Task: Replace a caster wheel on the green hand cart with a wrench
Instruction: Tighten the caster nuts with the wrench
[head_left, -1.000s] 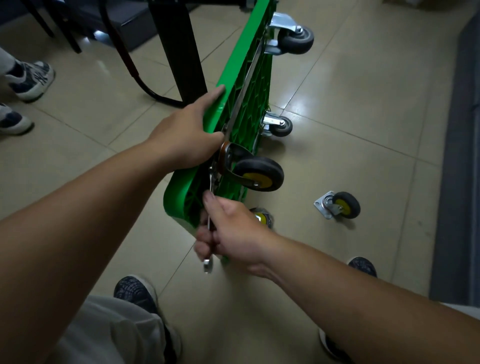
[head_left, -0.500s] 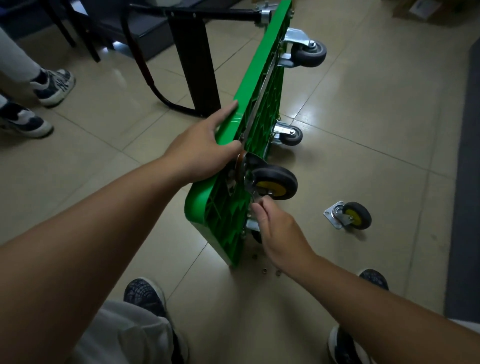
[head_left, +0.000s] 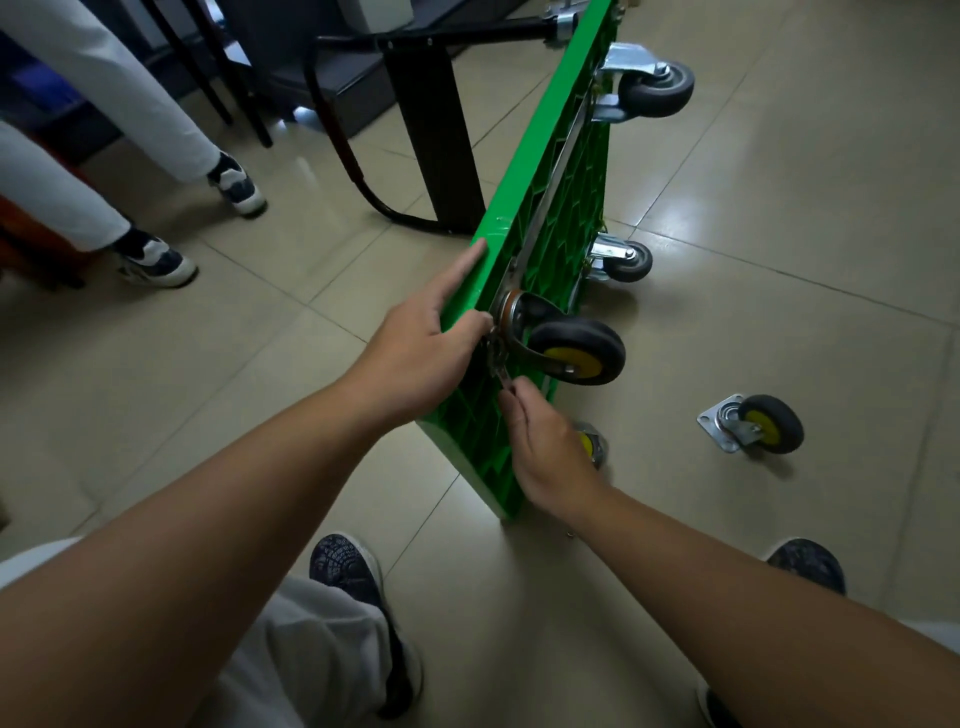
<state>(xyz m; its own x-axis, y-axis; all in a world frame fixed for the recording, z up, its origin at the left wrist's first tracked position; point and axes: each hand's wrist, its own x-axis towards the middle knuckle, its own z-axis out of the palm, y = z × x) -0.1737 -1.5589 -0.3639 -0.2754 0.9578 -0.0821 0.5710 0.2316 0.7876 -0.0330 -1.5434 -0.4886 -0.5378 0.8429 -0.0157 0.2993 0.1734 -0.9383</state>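
Observation:
The green hand cart (head_left: 550, 218) stands on its side edge on the tiled floor, underside facing right. A black caster wheel with a yellow hub (head_left: 576, 353) sits on its near upper corner. My left hand (head_left: 415, 348) grips the cart's upper edge beside that caster, index finger lying straight along the deck, thumb by the mounting plate. My right hand (head_left: 545, 447) pinches the lower end of a small metal wrench (head_left: 497, 364) whose head is at the plate. A second yellow-hub caster (head_left: 753, 423) lies loose on the floor to the right.
Two grey casters (head_left: 657, 85) (head_left: 623, 260) stick out of the cart's far end. Another wheel (head_left: 589, 444) shows partly behind my right hand. The cart's black handle (head_left: 353, 171) and a black table leg (head_left: 436, 130) stand behind. Another person's shoes (head_left: 156, 262) are at the left.
My right hand rose from a low full grip on the wrench below the caster to a pinch just under the mounting plate. My left hand stayed on the cart edge.

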